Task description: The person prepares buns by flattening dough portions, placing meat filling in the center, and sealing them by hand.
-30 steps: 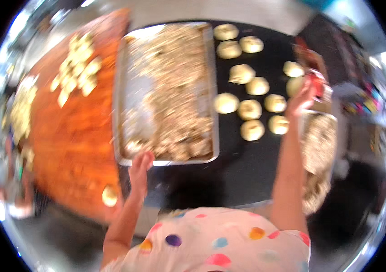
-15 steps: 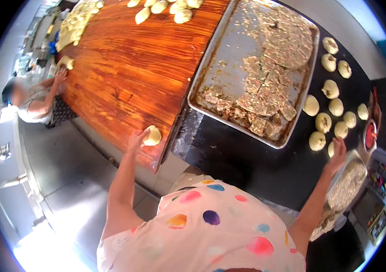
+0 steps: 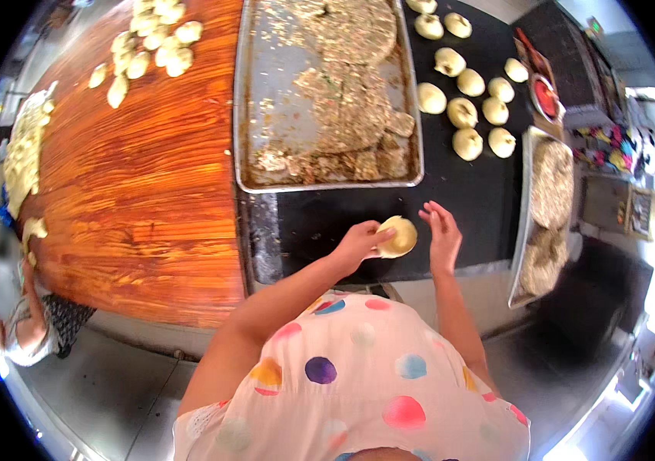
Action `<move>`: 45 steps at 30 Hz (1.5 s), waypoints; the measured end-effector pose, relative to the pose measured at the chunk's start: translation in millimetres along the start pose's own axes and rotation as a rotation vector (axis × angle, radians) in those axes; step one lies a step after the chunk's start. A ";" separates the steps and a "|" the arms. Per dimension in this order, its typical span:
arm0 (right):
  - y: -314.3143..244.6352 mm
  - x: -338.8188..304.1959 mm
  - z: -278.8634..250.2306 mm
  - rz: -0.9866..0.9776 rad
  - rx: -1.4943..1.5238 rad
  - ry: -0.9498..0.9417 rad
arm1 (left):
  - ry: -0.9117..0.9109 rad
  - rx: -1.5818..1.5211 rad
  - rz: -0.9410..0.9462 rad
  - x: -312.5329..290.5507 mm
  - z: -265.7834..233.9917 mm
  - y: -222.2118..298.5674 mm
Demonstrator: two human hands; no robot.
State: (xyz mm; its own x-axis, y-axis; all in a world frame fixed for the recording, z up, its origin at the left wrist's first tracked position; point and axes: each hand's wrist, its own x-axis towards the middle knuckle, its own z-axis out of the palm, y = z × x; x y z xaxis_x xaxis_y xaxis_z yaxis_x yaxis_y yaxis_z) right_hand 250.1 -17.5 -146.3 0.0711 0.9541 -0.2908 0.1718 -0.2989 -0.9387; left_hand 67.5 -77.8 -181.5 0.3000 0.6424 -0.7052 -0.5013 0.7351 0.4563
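My left hand [image 3: 360, 243] pinches the edge of a round, cupped piece of pale dough [image 3: 399, 237] above the near part of the black tabletop [image 3: 470, 196]. Just right of the dough, my right hand [image 3: 443, 230] is raised with its fingers apart and nothing in them. Beyond both hands lies a large metal tray [image 3: 327, 187] partly covered with a brownish, crumbly filling [image 3: 350, 100]. Several rounded dough balls [image 3: 467, 144] with gathered tops sit to the right of that tray.
A narrow tray [image 3: 520, 250] of pale, grainy filling stands at the right edge, near a bowl of red stuff [image 3: 546, 98]. On the left is a wooden table [image 3: 143, 184] with several dough pieces [image 3: 137, 64]. A co-worker [image 3: 24, 315] handles dough at its far left.
The view has turned right. My left hand has brought the dough from the wooden table to the black one. My right hand has left a dough ball at the right and come close to the left.
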 end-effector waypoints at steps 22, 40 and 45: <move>85.4 13.8 36.3 -0.177 -1.301 0.262 | 0.100 0.207 0.060 -33.6 -63.5 -12.6; 79.6 0.4 64.3 -0.378 -1.234 0.105 | 0.123 0.253 0.084 -73.6 -73.4 13.3; 65.0 -1.4 49.4 -0.299 -0.949 0.188 | 0.043 0.323 0.116 -73.7 -64.3 25.4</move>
State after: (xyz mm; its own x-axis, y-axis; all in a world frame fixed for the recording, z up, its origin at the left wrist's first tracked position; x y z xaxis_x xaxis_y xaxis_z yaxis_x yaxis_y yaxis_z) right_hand 212.6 -37.4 -216.0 0.0364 0.9984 0.0428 0.9124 -0.0157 -0.4091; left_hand -19.5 -120.4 -152.8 0.2183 0.7213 -0.6573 -0.2453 0.6925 0.6785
